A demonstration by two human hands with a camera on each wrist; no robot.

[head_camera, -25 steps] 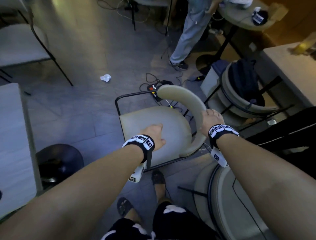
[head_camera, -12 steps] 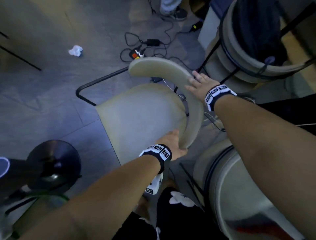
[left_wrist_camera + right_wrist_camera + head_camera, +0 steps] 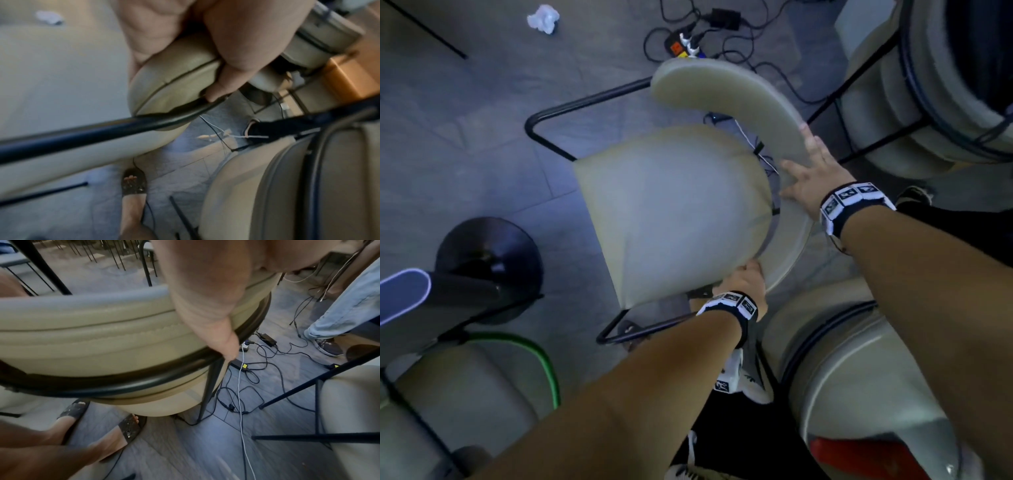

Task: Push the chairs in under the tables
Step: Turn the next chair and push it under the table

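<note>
A beige padded chair on a black tube frame stands in front of me, its curved backrest to the right. My left hand grips the near end of the backrest; the left wrist view shows the fingers curled round the padded end down to the frame tube. My right hand holds the backrest further along, thumb on the inner side. In the right wrist view its fingers lie down the outer side to the frame tube. A table's edge shows at the left.
The table's black pedestal base stands left of the chair. More beige chairs stand at the near right and far right. A power strip with cables and crumpled paper lie on the floor. Another person's legs stand beyond.
My left hand has gone from the seat to the near end of the backrest and gripped it. My right hand has slid along the backrest. The view has dropped closer to the chair.
</note>
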